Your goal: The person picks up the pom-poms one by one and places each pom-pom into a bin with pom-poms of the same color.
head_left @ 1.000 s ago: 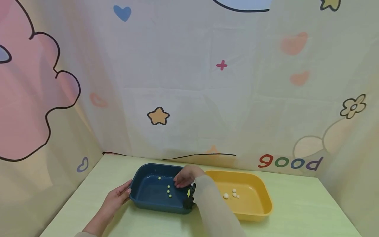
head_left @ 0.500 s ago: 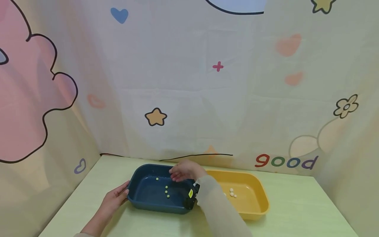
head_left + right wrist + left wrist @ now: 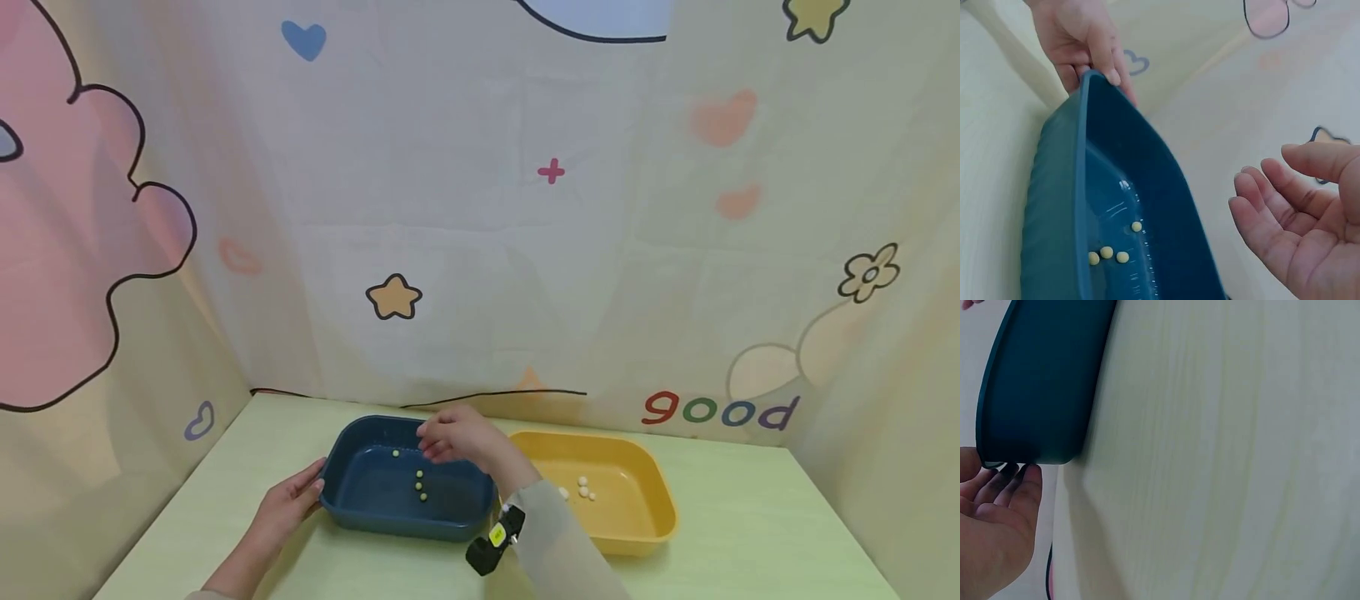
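Note:
My left hand grips the left end of a blue plastic tray, its thumb at the rim and its fingers against the outside wall. The right wrist view shows that thumb lying over the tray's corner. Several small pale yellow balls lie on the tray's floor. Above the tray's back right part is my right hand, palm turned inward. Its fingers bend loosely with nothing between them, apart from the tray wall.
A yellow tray stands right beside the blue one, holding several white balls; my right forearm crosses its left side. A printed curtain hangs behind the pale green table.
My right hand has risen from inside the blue tray to above its back edge, its wrist turning so the black wrist camera swings down. The left hand keeps its grip on the tray.

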A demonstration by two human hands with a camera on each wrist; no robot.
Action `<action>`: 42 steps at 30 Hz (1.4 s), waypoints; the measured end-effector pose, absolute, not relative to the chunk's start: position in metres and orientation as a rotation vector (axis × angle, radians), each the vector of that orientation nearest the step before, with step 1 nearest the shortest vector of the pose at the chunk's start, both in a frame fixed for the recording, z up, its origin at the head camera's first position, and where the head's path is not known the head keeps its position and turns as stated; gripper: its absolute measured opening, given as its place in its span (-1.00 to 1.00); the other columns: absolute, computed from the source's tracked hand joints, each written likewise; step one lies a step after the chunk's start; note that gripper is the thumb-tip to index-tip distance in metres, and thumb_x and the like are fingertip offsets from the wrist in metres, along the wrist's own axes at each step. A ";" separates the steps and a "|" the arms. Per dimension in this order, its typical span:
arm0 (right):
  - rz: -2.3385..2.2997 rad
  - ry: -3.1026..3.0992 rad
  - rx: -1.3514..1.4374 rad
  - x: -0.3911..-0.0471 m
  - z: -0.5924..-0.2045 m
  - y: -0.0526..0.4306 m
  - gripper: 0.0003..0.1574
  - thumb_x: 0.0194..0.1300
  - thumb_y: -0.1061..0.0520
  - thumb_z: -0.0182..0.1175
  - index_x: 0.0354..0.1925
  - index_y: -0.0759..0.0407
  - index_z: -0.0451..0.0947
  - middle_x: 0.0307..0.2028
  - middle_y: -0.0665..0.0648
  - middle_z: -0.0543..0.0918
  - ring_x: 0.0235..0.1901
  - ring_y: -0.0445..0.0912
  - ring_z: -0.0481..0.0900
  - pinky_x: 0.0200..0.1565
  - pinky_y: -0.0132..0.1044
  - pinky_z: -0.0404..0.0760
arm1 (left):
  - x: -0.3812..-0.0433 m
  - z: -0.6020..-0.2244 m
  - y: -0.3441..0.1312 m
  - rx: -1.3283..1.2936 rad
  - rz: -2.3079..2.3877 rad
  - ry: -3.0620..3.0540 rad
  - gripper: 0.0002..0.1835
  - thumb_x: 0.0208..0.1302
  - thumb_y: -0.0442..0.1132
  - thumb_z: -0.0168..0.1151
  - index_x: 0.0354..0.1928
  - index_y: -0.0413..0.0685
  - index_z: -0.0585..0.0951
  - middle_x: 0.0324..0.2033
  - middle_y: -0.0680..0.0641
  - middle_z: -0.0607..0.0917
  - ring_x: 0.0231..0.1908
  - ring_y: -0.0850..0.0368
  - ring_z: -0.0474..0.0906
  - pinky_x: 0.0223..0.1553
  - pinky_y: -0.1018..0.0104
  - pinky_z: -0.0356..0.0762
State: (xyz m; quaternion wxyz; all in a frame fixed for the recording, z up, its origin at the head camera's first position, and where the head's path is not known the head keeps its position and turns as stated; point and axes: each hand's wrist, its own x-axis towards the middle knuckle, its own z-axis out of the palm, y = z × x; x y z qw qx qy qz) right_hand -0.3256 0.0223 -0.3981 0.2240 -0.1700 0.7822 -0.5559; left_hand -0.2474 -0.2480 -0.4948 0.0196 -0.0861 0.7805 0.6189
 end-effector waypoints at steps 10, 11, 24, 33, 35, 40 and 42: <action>-1.515 2.261 -0.507 -0.280 -0.396 0.055 -0.65 0.53 0.13 0.15 0.00 0.42 0.62 -0.12 0.35 0.75 -0.25 -0.10 0.71 -0.03 -0.16 0.82 | -0.247 -0.498 -0.248 -0.270 1.935 2.407 -0.47 0.61 -0.34 -0.05 0.52 -0.35 0.23 0.47 -0.38 0.27 0.07 0.43 0.59 0.12 0.38 0.72; -1.513 2.264 -0.510 -0.276 -0.397 0.059 -0.65 0.52 0.12 0.16 0.00 0.43 0.61 -0.12 0.36 0.75 -0.24 -0.08 0.72 -0.03 -0.17 0.82 | -0.247 -0.498 -0.248 -0.268 1.936 2.406 -0.47 0.61 -0.34 -0.05 0.51 -0.35 0.23 0.46 -0.38 0.27 0.07 0.43 0.60 0.12 0.38 0.72; -1.533 2.263 -0.540 -0.234 -0.419 0.090 -0.68 0.45 0.13 0.25 -0.03 0.40 0.62 -0.16 0.31 0.75 -0.26 -0.17 0.58 -0.17 -0.35 0.71 | -0.247 -0.497 -0.246 -0.270 1.930 2.411 -0.47 0.61 -0.35 -0.05 0.52 -0.35 0.23 0.45 -0.38 0.28 0.22 0.17 0.58 0.13 0.36 0.72; -1.447 2.227 -0.511 -0.214 -0.440 0.099 -0.70 0.35 0.22 0.33 0.01 0.32 0.60 0.01 0.25 0.69 -0.12 -0.13 0.60 -0.10 -0.36 0.66 | -0.247 -0.496 -0.245 -0.257 1.922 2.420 -0.47 0.61 -0.35 -0.05 0.52 -0.35 0.23 0.46 -0.37 0.29 0.22 0.19 0.58 0.14 0.36 0.71; -1.447 2.193 -0.491 -0.211 -0.446 0.100 -0.68 0.34 0.24 0.33 0.03 0.32 0.58 0.01 0.24 0.67 -0.12 -0.12 0.61 -0.09 -0.33 0.67 | -0.247 -0.496 -0.245 -0.245 1.914 2.429 -0.47 0.61 -0.34 -0.05 0.52 -0.35 0.23 0.46 -0.38 0.29 0.24 0.15 0.57 0.15 0.35 0.71; -1.421 2.122 -0.510 -0.221 -0.487 0.107 -0.59 0.26 0.25 0.39 0.06 0.28 0.57 -0.10 0.05 0.66 -0.17 -0.17 0.61 -0.12 -0.33 0.69 | -0.247 -0.495 -0.245 -0.249 1.902 2.442 -0.48 0.61 -0.36 -0.05 0.52 -0.34 0.23 0.45 -0.37 0.31 0.27 0.07 0.56 0.14 0.35 0.71; -1.421 2.076 -0.519 -0.232 -0.517 0.112 -0.57 0.23 0.24 0.43 0.06 0.21 0.59 -0.15 -0.03 0.64 -0.21 -0.23 0.60 -0.15 -0.40 0.67 | -0.247 -0.495 -0.245 -0.244 1.904 2.442 -0.48 0.61 -0.36 -0.05 0.52 -0.35 0.24 0.45 -0.37 0.30 0.29 0.02 0.55 0.15 0.35 0.71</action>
